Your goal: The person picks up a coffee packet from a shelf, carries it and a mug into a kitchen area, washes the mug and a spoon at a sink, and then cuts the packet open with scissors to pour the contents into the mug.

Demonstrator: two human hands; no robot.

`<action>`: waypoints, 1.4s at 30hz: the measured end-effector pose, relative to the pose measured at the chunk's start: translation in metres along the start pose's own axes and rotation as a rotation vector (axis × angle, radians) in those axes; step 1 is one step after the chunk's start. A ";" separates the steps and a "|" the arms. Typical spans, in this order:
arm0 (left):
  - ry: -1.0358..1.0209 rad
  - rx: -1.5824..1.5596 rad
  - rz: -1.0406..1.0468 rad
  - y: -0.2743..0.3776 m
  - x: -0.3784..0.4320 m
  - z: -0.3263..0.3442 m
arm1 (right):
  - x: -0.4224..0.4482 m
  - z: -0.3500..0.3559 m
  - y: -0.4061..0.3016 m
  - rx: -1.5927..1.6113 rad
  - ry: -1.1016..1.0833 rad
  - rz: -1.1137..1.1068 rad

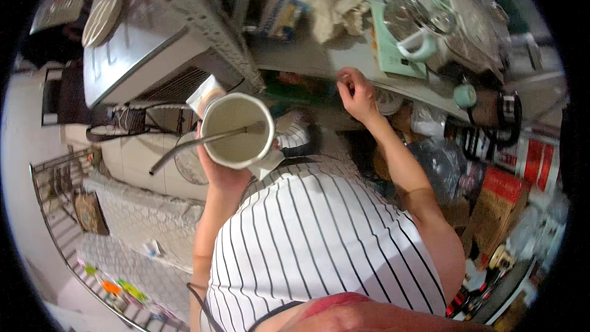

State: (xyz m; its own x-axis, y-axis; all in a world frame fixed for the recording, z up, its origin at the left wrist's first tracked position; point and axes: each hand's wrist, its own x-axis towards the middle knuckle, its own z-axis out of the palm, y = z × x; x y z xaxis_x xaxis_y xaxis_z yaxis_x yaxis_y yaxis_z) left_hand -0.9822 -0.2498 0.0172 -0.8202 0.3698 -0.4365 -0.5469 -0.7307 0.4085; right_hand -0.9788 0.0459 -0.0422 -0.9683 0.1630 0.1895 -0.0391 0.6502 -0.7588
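Note:
My left hand (226, 176) is wrapped around a white cup (237, 147), held in front of my striped shirt. A bent metal drinking straw (196, 145) leans out over the cup's rim. Beside the cup a white and orange piece (206, 96) sticks out, and a pale flap (267, 164) shows below it; I cannot tell whether they belong to the cup. My right hand (358, 94) hovers near the front edge of a white shelf (343, 55), its fingers curled. A small dark spot shows between those fingers, too unclear to name.
On the shelf stand a glass kettle (415, 23) with a pale green handle, a green base (398, 53) and a crumpled cloth (332, 9). A metal shelf post (207, 23) rises at the left, near a metal-topped appliance (138, 41). Right are boxes (498, 207); lower left, a railed bed (138, 235).

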 end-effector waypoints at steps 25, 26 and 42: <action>0.076 0.024 0.270 -0.004 -0.019 0.002 | 0.159 0.099 0.031 0.163 -0.080 0.648; 0.061 0.035 0.266 -0.004 -0.017 0.001 | 0.159 0.095 0.033 0.196 -0.093 0.670; 0.113 -0.183 0.238 -0.010 -0.013 -0.002 | 0.264 0.099 0.051 0.334 -0.119 0.636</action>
State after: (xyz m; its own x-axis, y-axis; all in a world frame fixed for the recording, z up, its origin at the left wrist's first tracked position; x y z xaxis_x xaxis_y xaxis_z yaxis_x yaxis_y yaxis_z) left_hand -0.9651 -0.2480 0.0175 -0.8921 0.1175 -0.4363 -0.2940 -0.8842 0.3630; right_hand -1.2607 0.0485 -0.0923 -0.8482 0.3395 -0.4065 0.4855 0.1918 -0.8529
